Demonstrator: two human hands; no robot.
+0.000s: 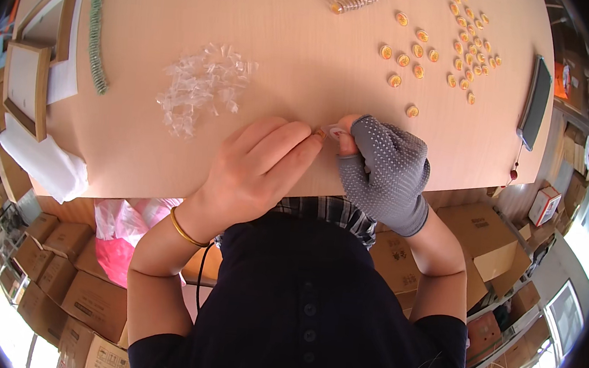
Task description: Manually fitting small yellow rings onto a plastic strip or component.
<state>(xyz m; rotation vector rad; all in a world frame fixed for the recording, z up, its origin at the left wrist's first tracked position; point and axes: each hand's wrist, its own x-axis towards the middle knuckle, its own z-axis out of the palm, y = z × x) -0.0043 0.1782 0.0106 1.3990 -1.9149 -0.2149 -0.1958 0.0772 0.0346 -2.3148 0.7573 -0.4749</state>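
My bare left hand (265, 164) is closed in a pinch just past the table's near edge, a gold bangle on its wrist. A bit of orange shows at its fingertips, too small to make out fully. Against it my right hand (387, 167), in a grey fingerless glove with white dots, pinches a small clear plastic piece (334, 130). Farther left lies a loose pile of clear plastic pieces (205, 85). Many small round orange discs (418, 70) with pale rims are scattered at the far right, one (412, 111) lying closest to my right hand.
A stacked roll of discs (354, 2) lies at the far middle. On the left are a long green coiled strip (97, 26), wooden frames (26, 83) and a white cloth (44, 158). A dark phone-like case (536, 103) rests at the right edge. Cardboard boxes (95, 300) stand below.
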